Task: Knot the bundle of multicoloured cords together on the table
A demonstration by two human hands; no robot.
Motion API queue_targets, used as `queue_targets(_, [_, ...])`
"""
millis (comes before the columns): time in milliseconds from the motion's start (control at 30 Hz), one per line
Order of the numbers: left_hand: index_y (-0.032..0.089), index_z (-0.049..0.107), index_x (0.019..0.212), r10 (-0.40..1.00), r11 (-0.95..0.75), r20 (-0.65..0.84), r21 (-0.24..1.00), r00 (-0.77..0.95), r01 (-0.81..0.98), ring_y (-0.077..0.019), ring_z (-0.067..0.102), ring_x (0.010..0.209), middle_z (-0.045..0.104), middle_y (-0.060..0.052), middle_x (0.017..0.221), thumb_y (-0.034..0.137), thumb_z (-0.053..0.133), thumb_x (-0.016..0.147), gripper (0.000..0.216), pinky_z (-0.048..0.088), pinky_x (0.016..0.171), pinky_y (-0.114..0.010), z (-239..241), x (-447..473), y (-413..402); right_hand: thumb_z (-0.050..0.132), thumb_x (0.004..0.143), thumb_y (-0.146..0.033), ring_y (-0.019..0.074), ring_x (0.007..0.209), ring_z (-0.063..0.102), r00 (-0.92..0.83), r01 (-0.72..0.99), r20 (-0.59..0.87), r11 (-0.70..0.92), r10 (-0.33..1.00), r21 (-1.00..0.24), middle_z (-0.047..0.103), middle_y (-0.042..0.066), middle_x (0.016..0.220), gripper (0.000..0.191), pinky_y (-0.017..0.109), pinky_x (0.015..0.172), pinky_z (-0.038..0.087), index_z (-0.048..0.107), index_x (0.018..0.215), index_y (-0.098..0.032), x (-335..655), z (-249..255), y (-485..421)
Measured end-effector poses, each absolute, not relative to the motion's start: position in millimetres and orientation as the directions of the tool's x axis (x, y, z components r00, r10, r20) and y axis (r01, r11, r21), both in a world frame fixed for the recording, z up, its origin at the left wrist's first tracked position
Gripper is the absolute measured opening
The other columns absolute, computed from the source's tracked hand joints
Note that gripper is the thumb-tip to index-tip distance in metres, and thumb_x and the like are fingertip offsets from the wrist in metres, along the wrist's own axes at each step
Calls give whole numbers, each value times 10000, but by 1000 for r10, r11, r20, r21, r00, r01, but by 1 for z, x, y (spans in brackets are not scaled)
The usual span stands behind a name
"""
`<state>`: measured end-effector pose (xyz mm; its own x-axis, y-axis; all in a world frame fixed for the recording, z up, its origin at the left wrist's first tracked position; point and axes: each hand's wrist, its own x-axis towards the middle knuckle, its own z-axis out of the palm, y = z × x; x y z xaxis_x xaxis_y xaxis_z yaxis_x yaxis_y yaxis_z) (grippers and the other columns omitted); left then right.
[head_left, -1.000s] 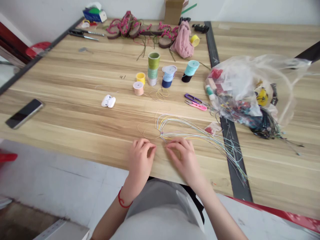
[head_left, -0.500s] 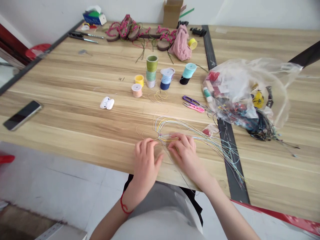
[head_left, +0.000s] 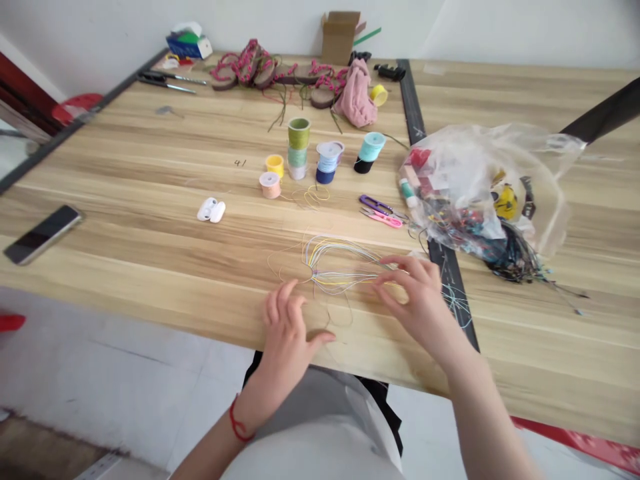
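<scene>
A bundle of thin coloured cords (head_left: 345, 275), blue, white and yellow, lies on the wooden table, gathered at a small knot near its left end. Some cords arch up and over to the right from there. My right hand (head_left: 417, 293) is over the bundle's right part, thumb and forefinger closing on the cords and hiding part of them. My left hand (head_left: 287, 327) rests at the table's front, left of and below the knot. Its thumb is spread from the fingers, and the fingertips are close to a thin loose strand.
Several thread spools (head_left: 299, 150) stand beyond the cords. Purple and pink snips (head_left: 383, 217) lie near a clear plastic bag (head_left: 480, 193) full of cords. A white earphone case (head_left: 211, 210) and a phone (head_left: 43, 233) are at left. Pink-trimmed straps (head_left: 255, 67) lie at the back.
My right hand has moved right along the cords, away from the knot. My left hand has shifted slightly down and left, its thumb now spread wider.
</scene>
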<state>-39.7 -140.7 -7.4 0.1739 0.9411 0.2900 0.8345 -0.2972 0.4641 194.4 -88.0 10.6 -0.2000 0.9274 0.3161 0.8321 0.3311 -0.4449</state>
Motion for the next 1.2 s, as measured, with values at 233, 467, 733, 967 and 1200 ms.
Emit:
queue_targets(233, [239, 255, 1424, 918, -395, 208, 436, 336, 809, -379, 412, 1351, 434, -198, 1427, 386, 847, 716, 935, 325, 1098, -606, 0, -104, -112, 446, 959, -496, 316, 993, 572, -171, 915, 342, 278, 924, -292, 659, 121, 1095, 372, 516, 863, 383, 650, 765, -253, 261, 3, -109])
queue_targets(467, [279, 72, 1540, 917, -391, 96, 411, 388, 823, -376, 333, 1404, 359, -179, 1518, 363, 797, 781, 1052, 303, 1128, -585, 6, -121, -95, 352, 956, -621, 317, 876, 579, -206, 936, 294, 275, 933, -217, 676, 141, 977, 540, 519, 786, 397, 662, 702, -259, 295, -15, -132])
queue_targets(733, [201, 296, 1449, 905, -423, 164, 428, 392, 799, -354, 385, 1351, 451, -165, 1456, 366, 775, 807, 817, 324, 1103, -542, 10, -62, -89, 553, 949, -317, 268, 1074, 553, -363, 775, 191, 409, 912, -482, 643, 83, 1131, 143, 443, 919, 473, 653, 1023, -247, 204, -2, -112])
queue_targets(967, [239, 351, 1411, 900, -433, 177, 463, 398, 774, -321, 396, 1329, 484, -123, 1426, 318, 808, 782, 781, 324, 1100, -526, -3, -64, -81, 476, 975, -213, 273, 940, 533, -317, 825, 183, 366, 931, -430, 620, 106, 986, 115, 433, 845, 472, 586, 946, -196, 167, -6, -106])
queue_targets(1200, [285, 388, 1462, 831, -531, 86, 413, 549, 740, -297, 339, 1385, 408, -87, 1518, 428, 746, 826, 744, 307, 1148, -511, -4, -89, -73, 458, 980, -263, 267, 862, 551, -182, 787, 170, 247, 968, -565, 648, 84, 922, 143, 435, 784, 432, 560, 889, -222, 171, -11, -106])
